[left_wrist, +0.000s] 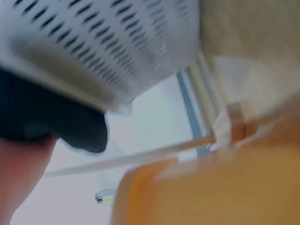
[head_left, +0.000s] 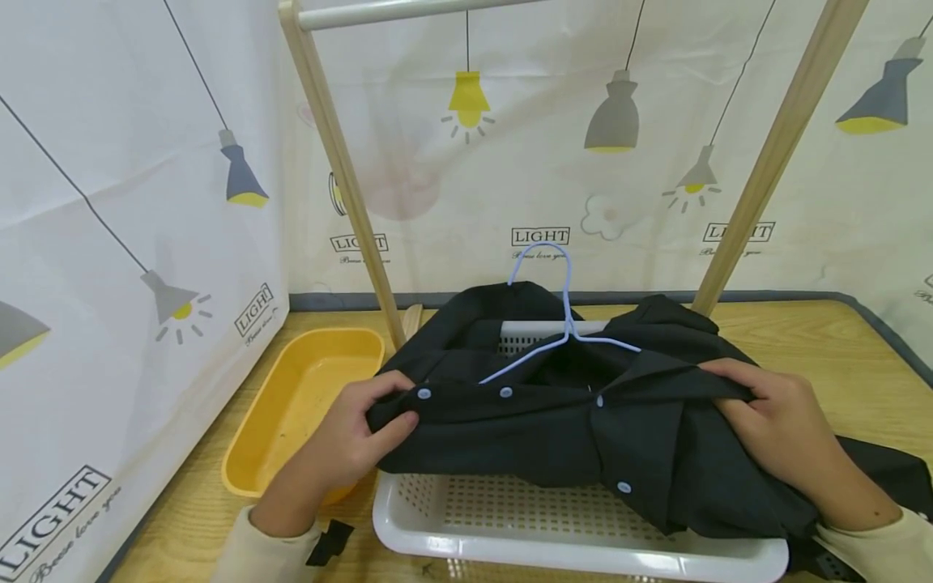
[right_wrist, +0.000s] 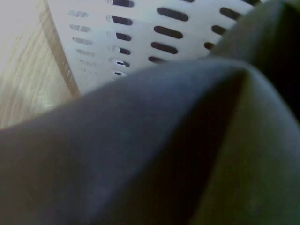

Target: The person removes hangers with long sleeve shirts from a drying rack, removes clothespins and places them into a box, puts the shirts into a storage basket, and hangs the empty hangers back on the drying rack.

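Observation:
A black buttoned shirt lies spread over a white perforated basket, with several light buttons along its front edge. A light-blue hanger sits in the shirt's neck opening, its hook upward and part of its arms hidden under the cloth. At the left, my left hand pinches the shirt's front edge between thumb and fingers. My right hand grips the cloth on the other side, its thumb partly under a fold. Dark cloth fills most of the right wrist view, hiding that hand.
Left of the basket is a yellow tray on the wooden table. A wooden rack with a white crossbar stands behind the shirt. Lamp-printed cloth walls enclose the back and left. A small black piece lies by the left sleeve.

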